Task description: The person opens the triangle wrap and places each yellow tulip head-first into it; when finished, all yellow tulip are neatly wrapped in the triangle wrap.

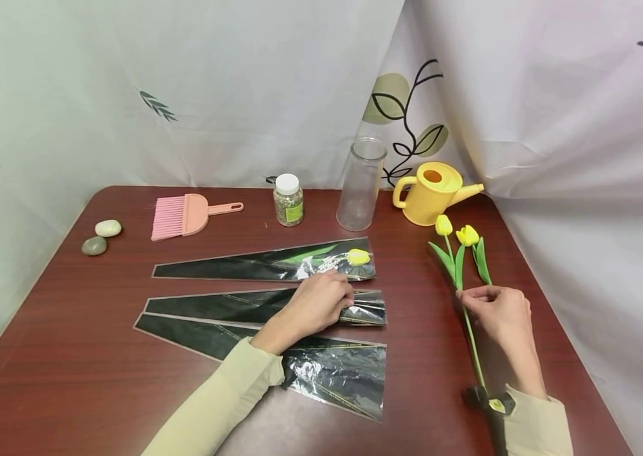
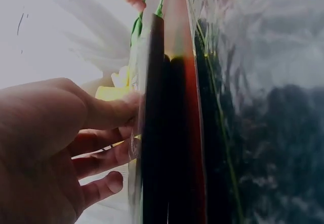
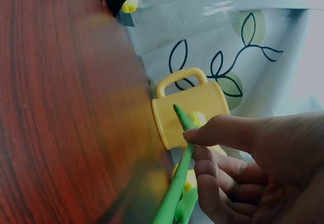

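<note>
My left hand [image 1: 317, 303] pinches the wide right end of the middle black flower sleeve [image 1: 202, 307], a clear-edged plastic one. In the left wrist view, its thumb and fingers hold the film's edge. My right hand [image 1: 500, 316] pinches the green stem of a yellow tulip [image 1: 443, 225] between thumb and fingertips, just below the leaves. Right beside it is a second yellow tulip [image 1: 468, 235], its stem partly hidden by that hand. Above the left hand lies another sleeve [image 1: 230, 268] with a yellow tulip [image 1: 358, 256] inside. A third sleeve [image 1: 338, 373] lies below, partly under the left forearm.
Along the back stand a yellow watering can [image 1: 432, 193], a clear glass vase [image 1: 357, 190] and a white-lidded jar [image 1: 288, 201]. A pink brush [image 1: 193, 214] and two stones, one white [image 1: 107, 228] and one grey [image 1: 94, 246], lie at the left. White curtains border the table.
</note>
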